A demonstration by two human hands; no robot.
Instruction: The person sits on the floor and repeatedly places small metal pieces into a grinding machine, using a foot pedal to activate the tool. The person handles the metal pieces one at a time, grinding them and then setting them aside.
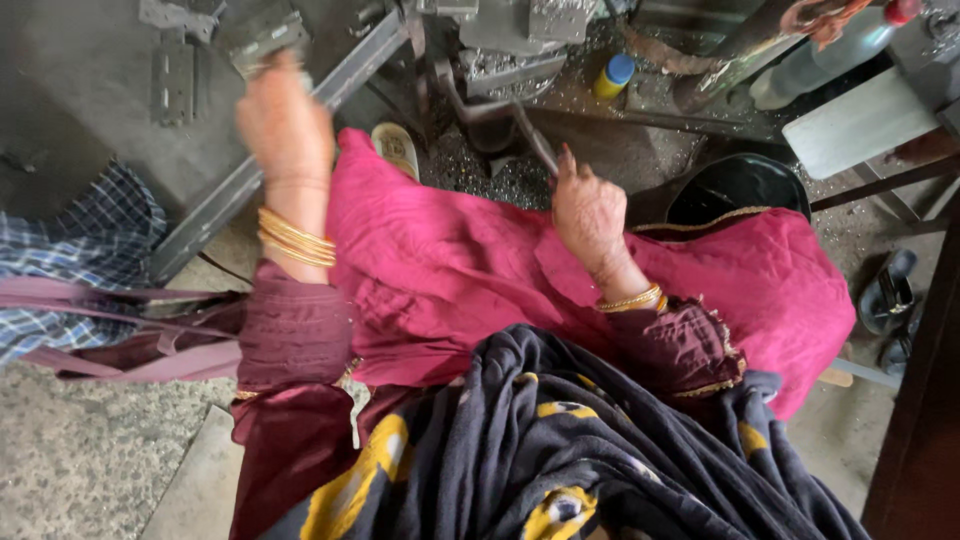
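nearest camera: dark shawl [560, 450] with yellow patches, draped over chest, bottom centre
sleeves: maroon, both arms, gold-trim cuff on right side
lap: pink cloth [450, 270] spread across knees, mid frame
left hand [285, 120]: raised far left, motion-blurred, fingers clenched round grey metal hinge plate [265, 40]; plate sticks out above the fist
left wrist: stack of gold bangles [296, 238]
right hand [588, 205]: centre-right, fingers curled tight on lower end of bent metal lever [500, 115]; red nails visible
right wrist: thin gold bangle [630, 298]
lever: runs up-left from right hand to grey press machine [520, 35] at far centre
hinge plate location: in left hand, far left, over dark grey worktop [80, 90], left of the press
worktop: more hinge pieces [172, 75] lying flat, far left
angle bar [290, 140]: long grey steel, runs diagonally from machine down to left, passes behind left hand
metal shavings [480, 170]: scattered on floor under machine
blue-capped yellow bottle [612, 75]: far, right of machine
clear plastic bottle [820, 55]: red cap, lying tilted, far right
black tub [735, 188]: right, just past pink cloth edge
checked cloth [70, 250]: blue-white, left edge
straps [120, 330]: mauve, left, near left sleeve
sandals [890, 300]: dark, right edge on floor
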